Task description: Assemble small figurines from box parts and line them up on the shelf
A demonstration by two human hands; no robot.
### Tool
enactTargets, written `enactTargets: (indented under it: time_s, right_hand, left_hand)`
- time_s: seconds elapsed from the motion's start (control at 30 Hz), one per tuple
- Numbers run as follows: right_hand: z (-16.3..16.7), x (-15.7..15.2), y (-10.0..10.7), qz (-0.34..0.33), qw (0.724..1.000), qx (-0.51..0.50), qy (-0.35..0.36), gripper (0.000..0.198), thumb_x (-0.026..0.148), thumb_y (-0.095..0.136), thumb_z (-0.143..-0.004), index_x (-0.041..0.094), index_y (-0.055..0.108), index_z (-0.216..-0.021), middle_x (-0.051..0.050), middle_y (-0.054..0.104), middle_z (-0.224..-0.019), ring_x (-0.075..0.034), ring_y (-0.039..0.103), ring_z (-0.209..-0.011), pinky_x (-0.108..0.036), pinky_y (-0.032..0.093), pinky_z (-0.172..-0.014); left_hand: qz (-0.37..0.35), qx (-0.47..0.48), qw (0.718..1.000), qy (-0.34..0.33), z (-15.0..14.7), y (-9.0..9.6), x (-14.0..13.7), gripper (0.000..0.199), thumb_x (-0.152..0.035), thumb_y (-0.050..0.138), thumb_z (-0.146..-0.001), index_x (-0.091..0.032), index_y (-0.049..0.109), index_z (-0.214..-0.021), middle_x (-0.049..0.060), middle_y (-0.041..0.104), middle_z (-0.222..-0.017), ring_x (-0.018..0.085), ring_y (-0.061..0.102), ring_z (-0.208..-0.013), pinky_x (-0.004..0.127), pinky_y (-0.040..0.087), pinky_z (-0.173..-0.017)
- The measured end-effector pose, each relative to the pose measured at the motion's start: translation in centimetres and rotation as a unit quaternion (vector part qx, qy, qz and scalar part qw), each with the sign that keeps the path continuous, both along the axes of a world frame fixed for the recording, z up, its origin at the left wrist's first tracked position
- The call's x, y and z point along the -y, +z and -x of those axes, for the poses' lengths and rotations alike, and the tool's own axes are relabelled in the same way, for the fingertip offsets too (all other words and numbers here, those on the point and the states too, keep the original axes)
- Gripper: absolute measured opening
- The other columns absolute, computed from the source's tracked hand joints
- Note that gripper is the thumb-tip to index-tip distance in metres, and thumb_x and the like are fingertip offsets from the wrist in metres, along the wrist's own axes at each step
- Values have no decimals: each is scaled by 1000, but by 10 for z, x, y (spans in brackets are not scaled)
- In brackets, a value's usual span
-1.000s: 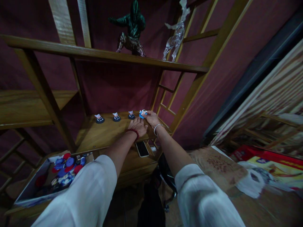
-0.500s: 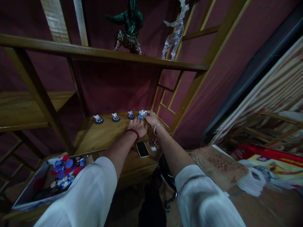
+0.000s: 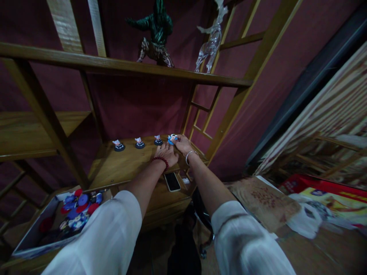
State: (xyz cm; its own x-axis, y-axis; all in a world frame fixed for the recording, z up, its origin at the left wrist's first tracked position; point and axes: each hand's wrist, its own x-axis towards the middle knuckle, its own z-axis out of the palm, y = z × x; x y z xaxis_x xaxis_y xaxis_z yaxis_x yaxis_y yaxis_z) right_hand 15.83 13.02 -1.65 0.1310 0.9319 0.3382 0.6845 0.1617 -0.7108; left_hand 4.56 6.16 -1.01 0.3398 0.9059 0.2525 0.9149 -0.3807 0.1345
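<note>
Because the left hand (image 3: 167, 154) lies palm-down on the brown wooden shelf (image 3: 123, 164), just beside a small pale-headed, dark-based figurine (image 3: 158, 140), a sideways brush could topple that piece. A slack pinch might tip the small blue-and-white figurine (image 3: 172, 138) too. It sits at the right hand (image 3: 184, 146)'s fingertips, its right side clamped between those fingers; the left fingers, slightly apart, grip nothing visible.

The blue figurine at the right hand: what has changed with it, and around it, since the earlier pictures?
Very little. The blue figurine may have turned slightly in the right hand; it is too small to be sure. Nothing was newly grasped or released. The left hand, the row of three dark-based figurines and the phone stayed in place.
</note>
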Motion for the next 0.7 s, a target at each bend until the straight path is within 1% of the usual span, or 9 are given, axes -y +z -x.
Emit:
enactTargets:
  time_s: [0.1,0.23,0.43,0.7]
  right_hand:
    - [0,0,0,-6,1000,-5,-6,26,32,58,-72,20,64,-93,-3,66,-87,-13,60,-76,-22,45,-68]
    - [0,0,1,2,1000,-1,-8,24,31,58,-71,20,65,-92,-2,67,-85,-13,59,-74,-21,45,-67]
    - [1,1,1,-4,1000,13,-16,23,31,59,-72,19,65,-90,-2,67,-83,-13,59,-74,-22,45,-67]
    - [-1,-3,-1,2,1000,8,-9,23,30,58,-72,19,64,-91,-1,67,-81,-13,59,-71,-22,45,-65]
  left_hand:
    - [-1,0,1000,-2,0,0,0,52,-40,26,-80,-10,43,-118,13,39,-133,25,29,-121,39,22,-96]
    - [-10,6,1000,-1,-1,-1,-1,51,-39,26,-80,-9,42,-119,12,39,-132,25,30,-120,38,22,-97]
    - [4,2,1000,2,-1,-2,-1,51,-40,25,-81,-12,39,-121,11,37,-134,25,26,-123,40,19,-98]
    - [6,4,1000,5,-1,1,1,51,-39,27,-80,-11,41,-120,12,36,-135,25,28,-123,39,21,-98]
